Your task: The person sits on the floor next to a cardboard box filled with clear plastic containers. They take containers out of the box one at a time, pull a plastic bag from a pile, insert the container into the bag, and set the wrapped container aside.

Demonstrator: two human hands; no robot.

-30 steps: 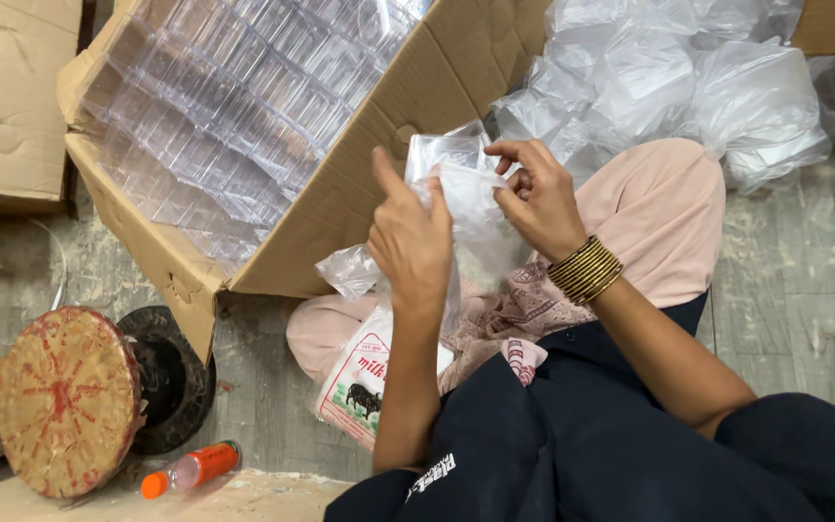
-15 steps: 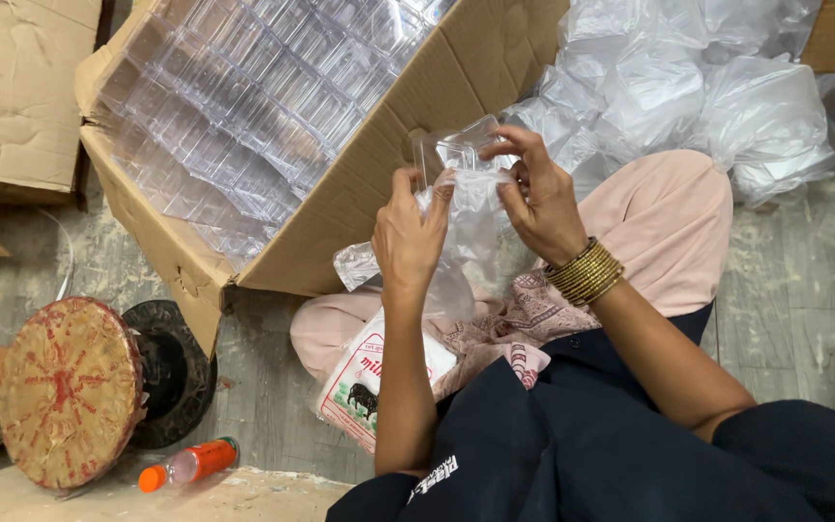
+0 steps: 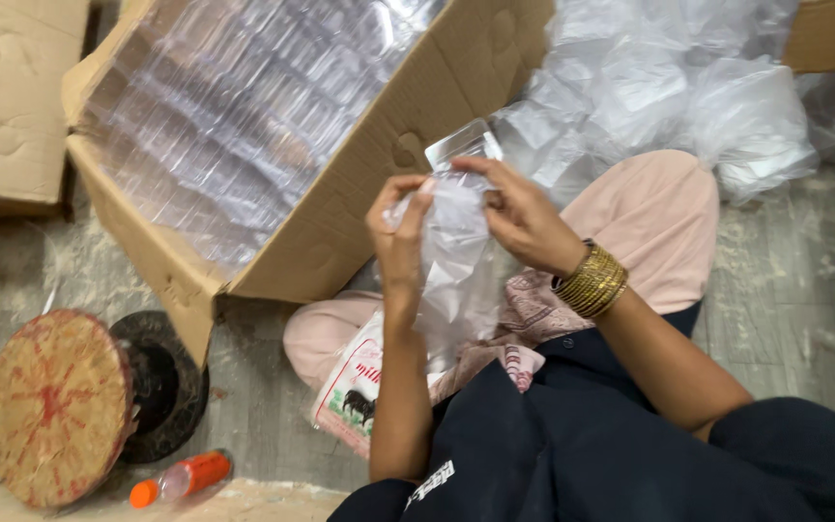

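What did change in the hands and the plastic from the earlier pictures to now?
Both hands kept their hold. The left hand and right hand drew slightly apart, and a clear container now sticks up out of the plastic bag. The cardboard box and orange bottle stayed put.

box (image 3: 340, 242) left of hands, bottle (image 3: 181, 478) below

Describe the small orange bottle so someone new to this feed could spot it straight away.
Start at the big open cardboard box lined with clear plastic, upper left, and drop down to the round red-patterned spool on the floor. Just right of the spool's lower edge lies the bottle, on its side. It alone is bright orange, capped, unlike the pale plastic bags around the hands.
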